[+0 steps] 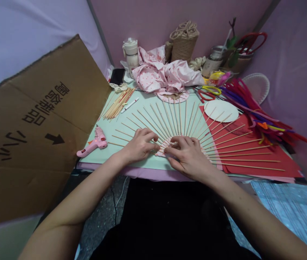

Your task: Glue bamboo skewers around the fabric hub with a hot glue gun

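A fan of thin wooden sticks lies spread in a half circle on the table, the sticks meeting at a small pink-and-white patterned base. At the base's left end is my left hand, its fingers bent and the thumb and fingertips close together on it. My right hand curls over the middle and right of the base, fingers bent down onto it. Both hands hide much of the base and the inner stick ends, so the exact finger contact is partly covered.
Left lie a pink glue gun, a pile of loose sticks and a white marker. Patterned cloth, a bottle and twine stand behind. Right are red scissors, pipe cleaners and red paper. Cardboard leans left.
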`<action>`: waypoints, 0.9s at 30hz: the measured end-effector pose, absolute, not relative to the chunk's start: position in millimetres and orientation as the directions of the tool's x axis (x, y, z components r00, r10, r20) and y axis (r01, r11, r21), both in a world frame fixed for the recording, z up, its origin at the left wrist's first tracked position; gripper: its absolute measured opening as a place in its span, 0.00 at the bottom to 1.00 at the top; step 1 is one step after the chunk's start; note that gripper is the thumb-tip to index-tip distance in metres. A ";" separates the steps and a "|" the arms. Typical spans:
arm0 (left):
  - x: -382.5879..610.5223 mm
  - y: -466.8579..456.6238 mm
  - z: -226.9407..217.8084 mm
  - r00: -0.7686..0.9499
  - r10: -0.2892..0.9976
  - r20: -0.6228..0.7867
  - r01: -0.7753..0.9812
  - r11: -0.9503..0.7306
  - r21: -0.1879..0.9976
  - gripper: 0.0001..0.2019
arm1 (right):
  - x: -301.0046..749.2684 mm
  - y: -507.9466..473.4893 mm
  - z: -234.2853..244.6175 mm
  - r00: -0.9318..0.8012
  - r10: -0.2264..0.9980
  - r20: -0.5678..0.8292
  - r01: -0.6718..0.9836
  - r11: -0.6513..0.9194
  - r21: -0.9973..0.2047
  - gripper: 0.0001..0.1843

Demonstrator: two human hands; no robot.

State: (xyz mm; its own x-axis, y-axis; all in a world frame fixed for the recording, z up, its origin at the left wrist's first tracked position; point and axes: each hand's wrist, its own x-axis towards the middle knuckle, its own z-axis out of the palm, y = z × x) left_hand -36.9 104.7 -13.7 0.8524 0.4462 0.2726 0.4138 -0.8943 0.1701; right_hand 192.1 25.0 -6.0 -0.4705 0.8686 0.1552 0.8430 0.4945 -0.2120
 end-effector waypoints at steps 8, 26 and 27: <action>-37.0 104.6 -11.7 0.874 0.425 0.237 0.398 -0.904 0.155 0.14 | 190.1 24.1 -1.5 -0.468 0.870 0.158 0.846 0.492 -0.204 0.13; -35.2 102.1 -9.8 0.871 0.439 0.222 0.413 -0.898 0.152 0.14 | 186.4 23.1 -2.4 -0.456 0.873 0.172 0.853 0.484 -0.197 0.12; -35.1 101.9 -9.9 0.869 0.442 0.220 0.417 -0.896 0.154 0.14 | 186.4 23.1 -2.5 -0.457 0.872 0.175 0.852 0.485 -0.197 0.12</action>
State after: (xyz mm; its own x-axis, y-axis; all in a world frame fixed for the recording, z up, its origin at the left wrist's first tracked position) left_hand -35.1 101.9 -9.9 0.8695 0.4421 0.2203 0.4167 -0.8960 0.1535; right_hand 186.4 23.1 -2.5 -0.4567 0.8723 0.1745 0.8518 0.4854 -0.1971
